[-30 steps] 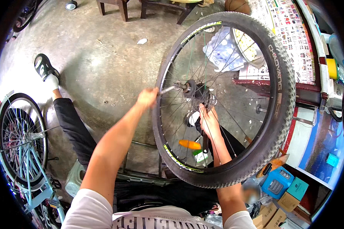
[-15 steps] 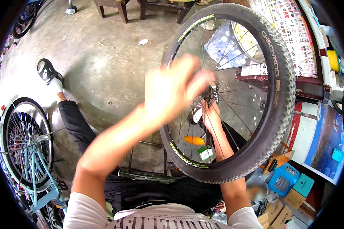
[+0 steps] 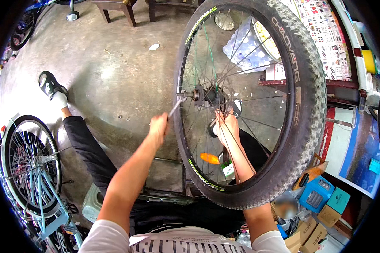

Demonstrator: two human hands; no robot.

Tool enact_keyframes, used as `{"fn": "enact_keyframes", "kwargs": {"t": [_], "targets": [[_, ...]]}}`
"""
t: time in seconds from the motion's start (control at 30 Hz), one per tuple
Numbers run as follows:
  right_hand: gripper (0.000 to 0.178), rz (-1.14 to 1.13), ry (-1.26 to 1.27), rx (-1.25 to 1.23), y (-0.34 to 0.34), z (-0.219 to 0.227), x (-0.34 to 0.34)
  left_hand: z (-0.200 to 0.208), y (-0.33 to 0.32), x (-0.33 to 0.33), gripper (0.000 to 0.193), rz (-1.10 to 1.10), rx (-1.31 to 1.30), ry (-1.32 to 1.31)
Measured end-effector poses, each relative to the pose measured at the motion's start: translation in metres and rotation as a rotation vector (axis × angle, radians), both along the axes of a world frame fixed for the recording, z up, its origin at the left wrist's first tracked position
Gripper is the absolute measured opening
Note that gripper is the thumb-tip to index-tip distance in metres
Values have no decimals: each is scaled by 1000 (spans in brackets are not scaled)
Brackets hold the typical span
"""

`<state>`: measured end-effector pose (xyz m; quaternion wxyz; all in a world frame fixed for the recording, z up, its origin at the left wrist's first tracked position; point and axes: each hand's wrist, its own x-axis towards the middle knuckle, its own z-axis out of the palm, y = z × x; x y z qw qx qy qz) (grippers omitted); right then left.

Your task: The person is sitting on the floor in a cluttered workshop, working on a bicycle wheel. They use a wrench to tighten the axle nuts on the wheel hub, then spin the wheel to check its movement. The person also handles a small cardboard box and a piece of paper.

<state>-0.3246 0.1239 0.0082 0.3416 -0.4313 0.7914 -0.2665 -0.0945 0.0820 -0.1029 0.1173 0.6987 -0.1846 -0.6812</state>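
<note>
Here, left hand (image 3: 158,127) tight around a wrench (image 3: 175,109), right hand (image 3: 229,126) tight on a wheel hub (image 3: 210,96).

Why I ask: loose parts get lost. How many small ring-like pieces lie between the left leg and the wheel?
2: the left piece and, close by, the right piece, both on the floor. More may be hidden.

Wheel (image 3: 214,97): black, knobby-tyred, roughly upright before me.
Wrench (image 3: 176,107): silver, slanting from my left hand (image 3: 159,127) up to the axle (image 3: 190,95).
</note>
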Motion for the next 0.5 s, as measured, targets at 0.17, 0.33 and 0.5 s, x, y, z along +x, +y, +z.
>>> {"fn": "enact_keyframes", "kwargs": {"t": [0.17, 0.33, 0.5], "targets": [[28, -14, -62, 106, -4, 7, 8, 136, 54, 14, 52, 17, -204, 154], [37, 82, 150, 40, -1, -15, -12, 90, 97, 45, 46, -425, -610, -266], [37, 88, 180, 49, -10, 15, 3, 18, 105, 80, 46, -1040, -281, -614]]}}
